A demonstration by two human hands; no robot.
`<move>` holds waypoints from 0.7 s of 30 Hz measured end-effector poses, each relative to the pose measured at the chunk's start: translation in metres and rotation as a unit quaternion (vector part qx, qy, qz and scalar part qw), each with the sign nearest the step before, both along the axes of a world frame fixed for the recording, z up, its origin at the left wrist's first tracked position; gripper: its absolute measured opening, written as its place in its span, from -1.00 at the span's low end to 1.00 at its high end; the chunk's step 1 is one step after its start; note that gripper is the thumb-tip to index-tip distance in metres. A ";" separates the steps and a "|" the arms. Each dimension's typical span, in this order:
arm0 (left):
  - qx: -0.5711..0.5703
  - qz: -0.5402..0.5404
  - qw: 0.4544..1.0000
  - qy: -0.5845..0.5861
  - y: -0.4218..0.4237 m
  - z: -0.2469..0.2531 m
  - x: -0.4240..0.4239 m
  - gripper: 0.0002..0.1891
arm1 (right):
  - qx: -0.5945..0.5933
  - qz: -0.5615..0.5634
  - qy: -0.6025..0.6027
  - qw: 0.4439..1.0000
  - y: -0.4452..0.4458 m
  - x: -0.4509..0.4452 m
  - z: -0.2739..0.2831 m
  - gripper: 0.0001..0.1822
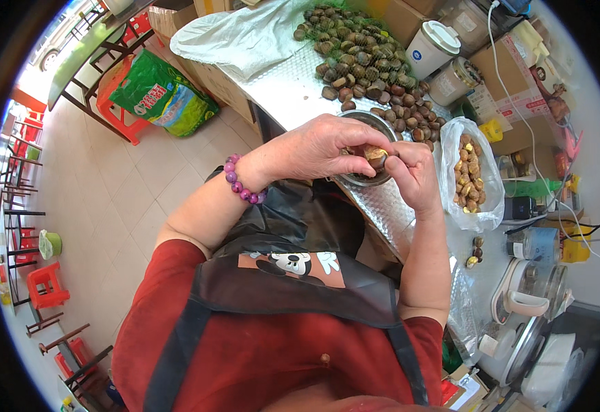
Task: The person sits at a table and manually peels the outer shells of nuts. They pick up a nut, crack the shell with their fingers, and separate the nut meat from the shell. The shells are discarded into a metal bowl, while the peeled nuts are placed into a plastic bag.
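Note:
My left hand [325, 147], with a purple bead bracelet at the wrist, pinches a partly peeled chestnut [377, 158] between thumb and fingers. Yellow flesh shows beside its brown shell. Against the nut's other side press the thumb and curled fingers of my right hand [414, 172]; whether they hide a small tool I cannot tell. Both hands are above a round metal bowl [367, 181], whose contents are mostly covered. To the right of my right hand stands an open clear plastic bag [491, 213] of peeled chestnuts [469, 177].
Unpeeled chestnuts [364, 56], partly under green netting, are heaped at the worktop's [289, 100] far end. Several loose nuts [477, 250] lie near the bag. Jars, a white canister [431, 49], cables and a glass kettle [529, 288] line the right side. A green sack [168, 98] stands left.

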State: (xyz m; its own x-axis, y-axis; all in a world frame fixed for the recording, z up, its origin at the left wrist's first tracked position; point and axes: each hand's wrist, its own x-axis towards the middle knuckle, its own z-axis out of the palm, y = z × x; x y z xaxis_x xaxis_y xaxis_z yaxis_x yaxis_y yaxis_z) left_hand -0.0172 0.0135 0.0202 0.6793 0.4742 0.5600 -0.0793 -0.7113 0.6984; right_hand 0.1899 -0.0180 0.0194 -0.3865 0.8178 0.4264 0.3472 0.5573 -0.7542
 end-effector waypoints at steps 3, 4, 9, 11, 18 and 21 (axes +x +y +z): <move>0.043 0.011 0.998 0.036 0.000 0.002 -0.003 -0.63 | -0.022 0.007 -0.016 1.000 0.000 0.002 0.000 -0.65; 0.052 0.008 0.998 0.037 -0.001 0.004 -0.005 -0.63 | -0.016 0.010 -0.027 0.999 0.000 0.002 0.000 -0.66; 0.129 0.010 0.991 0.030 0.000 0.004 -0.011 -0.62 | 0.033 -0.007 -0.006 0.999 0.000 -0.004 -0.006 -0.65; 0.145 0.024 0.987 0.059 0.002 0.002 -0.015 -0.62 | 0.036 -0.031 -0.075 0.996 0.001 -0.003 -0.003 -0.65; 0.221 0.160 0.947 0.170 0.035 -0.022 -0.031 -0.60 | 0.023 -0.037 -0.089 0.995 -0.003 -0.009 0.000 -0.59; 0.158 0.137 0.977 0.031 0.033 -0.015 -0.025 -0.57 | 0.121 -0.155 -0.210 0.958 0.009 0.000 -0.006 -0.55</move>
